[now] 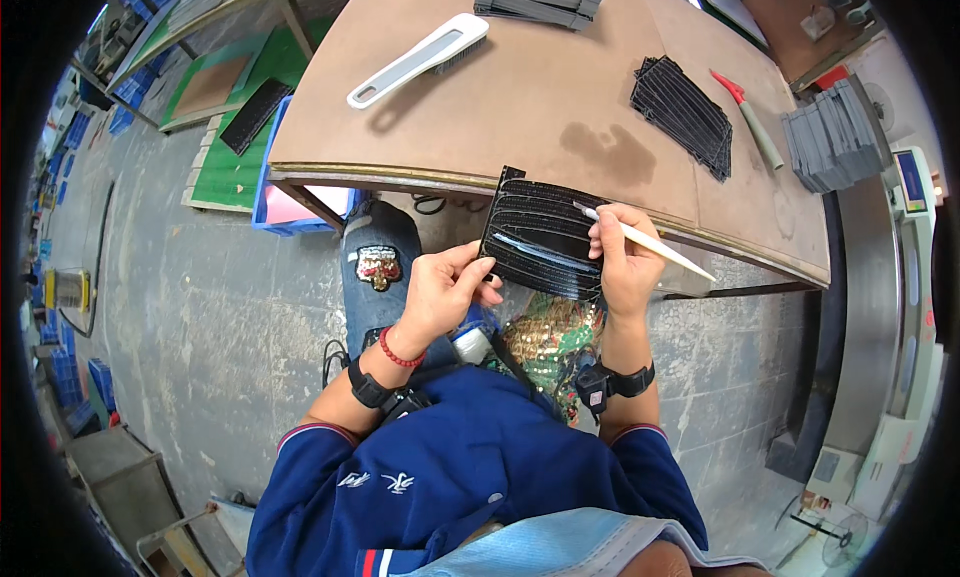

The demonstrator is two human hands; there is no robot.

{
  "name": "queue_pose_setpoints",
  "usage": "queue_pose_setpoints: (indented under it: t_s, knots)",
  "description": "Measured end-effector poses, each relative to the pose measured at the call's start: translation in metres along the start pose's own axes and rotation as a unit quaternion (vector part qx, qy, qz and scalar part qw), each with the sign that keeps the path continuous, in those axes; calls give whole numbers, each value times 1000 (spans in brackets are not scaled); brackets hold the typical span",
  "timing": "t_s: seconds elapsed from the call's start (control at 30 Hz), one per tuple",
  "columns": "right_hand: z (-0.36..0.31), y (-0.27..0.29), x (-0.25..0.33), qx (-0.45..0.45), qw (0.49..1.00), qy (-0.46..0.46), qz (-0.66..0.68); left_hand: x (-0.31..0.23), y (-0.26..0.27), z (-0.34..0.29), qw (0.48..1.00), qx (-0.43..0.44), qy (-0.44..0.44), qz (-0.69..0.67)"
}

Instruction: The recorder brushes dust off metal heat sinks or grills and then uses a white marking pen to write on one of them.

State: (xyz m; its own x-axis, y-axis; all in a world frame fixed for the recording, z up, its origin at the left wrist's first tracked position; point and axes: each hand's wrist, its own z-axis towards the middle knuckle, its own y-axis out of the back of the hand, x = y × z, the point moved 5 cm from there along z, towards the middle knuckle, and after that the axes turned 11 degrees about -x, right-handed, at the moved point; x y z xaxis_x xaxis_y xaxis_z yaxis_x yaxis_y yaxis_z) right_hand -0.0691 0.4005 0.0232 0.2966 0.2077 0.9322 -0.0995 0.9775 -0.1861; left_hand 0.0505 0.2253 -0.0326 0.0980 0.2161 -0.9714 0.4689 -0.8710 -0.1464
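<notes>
A black rectangular panel (pixel 548 227) with rows of curved ribs hangs in front of the table edge, over my lap. My left hand (pixel 448 285) pinches its lower left corner between thumb and fingers. In my right hand (pixel 628 262) is a slim white pen-like tool (pixel 668 250), gripped like a pencil. The tool's narrow end reaches over the panel's upper right part; whether it touches cannot be made out. Light glints along the panel's middle ribs.
On the brown table (pixel 450 137) lie a white-handled brush (pixel 420 61), fanned black panels (pixel 683 117) and a red-tipped tool (pixel 748 117). Grey stacked pieces (pixel 835 137) stand at the right, darker ones (pixel 538 1) at the back. A blue crate (pixel 268 202) sits by the table's left side.
</notes>
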Motion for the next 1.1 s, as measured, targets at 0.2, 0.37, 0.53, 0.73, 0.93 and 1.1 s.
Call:
queue_pose_setpoints:
  t_s: [0.2, 0.37, 0.53, 0.73, 0.93, 1.1]
  knots:
    - [-3, -12, -5, 27, 998, 29, -54, 0, -1, -1, 1000, -2, 8, -12]
    - [0, -20, -4, 38, 995, 45, -85, -2, -2, -3, 1000, 3, 15, 2]
    - [3, -18, -1, 26, 994, 55, -96, -3, 0, -4, 1000, 5, 4, 0]
    - [10, 3, 2, -7, 995, 53, -90, -3, 0, -3, 1000, 4, 5, -2]
    - [7, 17, -2, -20, 995, 51, -87, 2, 1, -2, 1000, 1, 5, -23]
    - [7, 26, -4, -32, 995, 50, -83, 0, 1, -2, 1000, -8, 5, -22]
